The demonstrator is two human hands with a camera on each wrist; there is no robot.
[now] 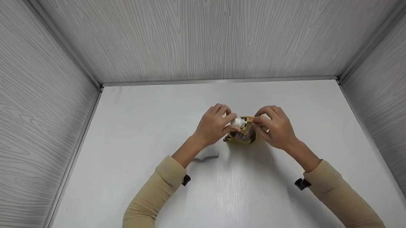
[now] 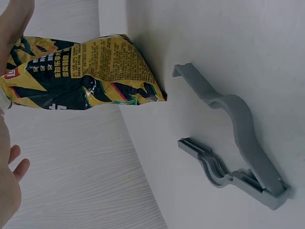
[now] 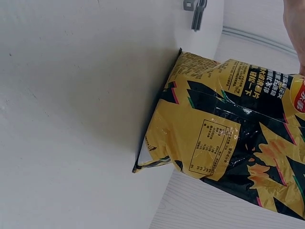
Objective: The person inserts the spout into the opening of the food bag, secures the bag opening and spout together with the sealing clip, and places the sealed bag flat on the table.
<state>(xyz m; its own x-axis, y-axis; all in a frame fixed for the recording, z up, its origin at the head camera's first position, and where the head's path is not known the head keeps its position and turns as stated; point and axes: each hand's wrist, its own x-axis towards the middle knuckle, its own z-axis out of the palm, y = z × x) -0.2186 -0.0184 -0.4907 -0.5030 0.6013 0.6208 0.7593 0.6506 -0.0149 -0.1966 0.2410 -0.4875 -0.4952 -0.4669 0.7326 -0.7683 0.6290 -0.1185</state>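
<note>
A yellow-and-black snack bag point(image 1: 243, 138) stands upright on the white table, printed text showing on its sides in both wrist views. At its top, my left hand point(image 1: 213, 124) pinches a small white rounded piece point(image 1: 238, 122) between thumb and forefinger; its exact kind is too small to tell. My right hand point(image 1: 276, 128) pinches the bag's upper edge from the right. On the table, left of the bag, lies a grey bag-sealing clip point(image 2: 244, 128), its two curved arms spread apart; my left arm partly covers it in the head view.
Grey wood-grained panels point(image 1: 199, 34) wall the table point(image 1: 137, 114) at the back and both sides. A metal strip point(image 1: 173, 82) runs along the back edge. Small black devices point(image 1: 302, 184) sit at both sleeve cuffs.
</note>
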